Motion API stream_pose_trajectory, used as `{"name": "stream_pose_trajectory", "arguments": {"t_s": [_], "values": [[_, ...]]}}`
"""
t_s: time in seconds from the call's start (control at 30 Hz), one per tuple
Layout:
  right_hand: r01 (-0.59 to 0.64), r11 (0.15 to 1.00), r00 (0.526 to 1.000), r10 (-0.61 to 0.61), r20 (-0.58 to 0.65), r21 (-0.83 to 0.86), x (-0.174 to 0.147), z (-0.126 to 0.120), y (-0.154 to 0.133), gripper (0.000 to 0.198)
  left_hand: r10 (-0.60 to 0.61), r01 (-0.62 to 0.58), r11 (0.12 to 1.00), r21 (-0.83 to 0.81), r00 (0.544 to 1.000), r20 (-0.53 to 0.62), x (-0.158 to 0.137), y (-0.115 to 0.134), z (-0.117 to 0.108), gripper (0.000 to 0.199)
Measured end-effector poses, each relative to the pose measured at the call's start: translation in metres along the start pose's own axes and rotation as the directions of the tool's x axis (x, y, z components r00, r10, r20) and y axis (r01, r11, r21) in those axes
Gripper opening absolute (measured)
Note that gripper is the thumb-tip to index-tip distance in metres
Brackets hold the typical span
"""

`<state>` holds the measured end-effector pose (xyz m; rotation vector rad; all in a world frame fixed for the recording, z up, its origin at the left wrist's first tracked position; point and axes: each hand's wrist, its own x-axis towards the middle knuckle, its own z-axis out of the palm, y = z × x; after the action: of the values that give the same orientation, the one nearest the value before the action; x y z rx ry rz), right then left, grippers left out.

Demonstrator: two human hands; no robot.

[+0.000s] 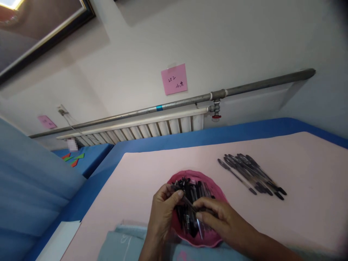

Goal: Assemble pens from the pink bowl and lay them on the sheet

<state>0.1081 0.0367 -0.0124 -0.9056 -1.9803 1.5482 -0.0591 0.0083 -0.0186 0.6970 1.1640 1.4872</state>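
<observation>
In the head view, the left hand (164, 204) was pinched closed, its thumb and forefinger pressed on one end of a slim dark pen (188, 203). The right hand (217, 215) was nearly closed too, its thumb and fingers gripping the same pen farther along. The pen slanted above a pink bowl (221, 197) full of loose pens (193, 190). The bowl stood on a pale pink sheet (136, 181), and a bunch of capped pens (247, 174) lay on the sheet to its right, well apart from the hands.

Both ends of the held pen were covered by fingertips. A dark shape showed beneath the right fingers; whether it belonged to that pen or to another could not be told. The left hand hid part of the bowl's rim, and the pens inside overlapped too closely to count. Both forearms and a grey-blue cloth (116, 246) were cut off at the bottom edge.
</observation>
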Motion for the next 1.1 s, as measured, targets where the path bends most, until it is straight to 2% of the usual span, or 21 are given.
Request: {"name": "stream_pose_trajectory", "arguments": {"t_s": [0.17,0.23,0.3,0.37,0.43,0.53,0.63,0.7,0.9,1.03,1.1], "values": [[-0.036,0.997,0.999,0.037,-0.006,0.065,0.001,0.003,0.002,0.014,-0.037,0.038,0.998,-0.056,0.999,0.018,-0.001,-0.005,0.006,0.021],[-0.051,0.998,0.999,0.051,-0.009,0.037,0.002,0.002,0.0,0.014,-0.05,0.05,0.997,-0.061,0.999,0.009,-0.002,-0.003,0.007,0.022],[-0.008,0.997,0.999,0.005,-0.031,-0.083,0.003,-0.004,-0.005,0.014,-0.081,0.081,0.995,-0.063,0.997,-0.005,-0.003,0.0,0.007,0.023],[0.111,0.96,0.99,-0.131,-0.06,-0.258,0.004,-0.014,-0.01,0.014,-0.101,0.093,0.991,-0.101,0.992,-0.075,-0.003,0.006,0.006,0.027],[0.128,0.883,0.983,-0.173,-0.059,-0.451,0.002,-0.024,-0.013,0.016,-0.08,0.059,0.989,-0.133,0.985,-0.156,-0.002,0.011,0.004,0.031],[0.153,0.668,0.988,-0.094,0.121,-0.728,-0.001,-0.031,-0.012,0.015,-0.078,0.056,0.99,-0.131,0.983,-0.164,-0.002,0.016,0.002,0.033],[0.236,0.488,0.966,-0.027,0.256,-0.84,-0.002,-0.026,-0.007,0.015,-0.098,0.085,0.99,-0.108,0.989,-0.113,-0.003,0.015,0.003,0.033],[0.257,0.44,0.96,-0.019,0.278,-0.86,-0.001,-0.021,-0.003,0.014,-0.099,0.09,0.991,-0.094,0.99,-0.096,-0.004,0.014,0.003,0.031],[0.268,0.448,0.959,-0.035,0.282,-0.853,0.003,-0.016,0.003,0.016,-0.102,0.094,0.992,-0.082,0.991,-0.092,-0.004,0.013,0.004,0.028],[0.228,0.452,0.97,-0.03,0.241,-0.863,0.006,-0.018,0.004,0.018,-0.098,0.091,0.993,-0.08,0.991,-0.093,-0.004,0.013,0.003,0.029],[0.224,0.459,0.974,-0.069,0.217,-0.86,0.006,-0.021,0.007,0.02,-0.098,0.09,0.993,-0.078,0.99,-0.099,-0.004,0.014,0.002,0.03]]}}
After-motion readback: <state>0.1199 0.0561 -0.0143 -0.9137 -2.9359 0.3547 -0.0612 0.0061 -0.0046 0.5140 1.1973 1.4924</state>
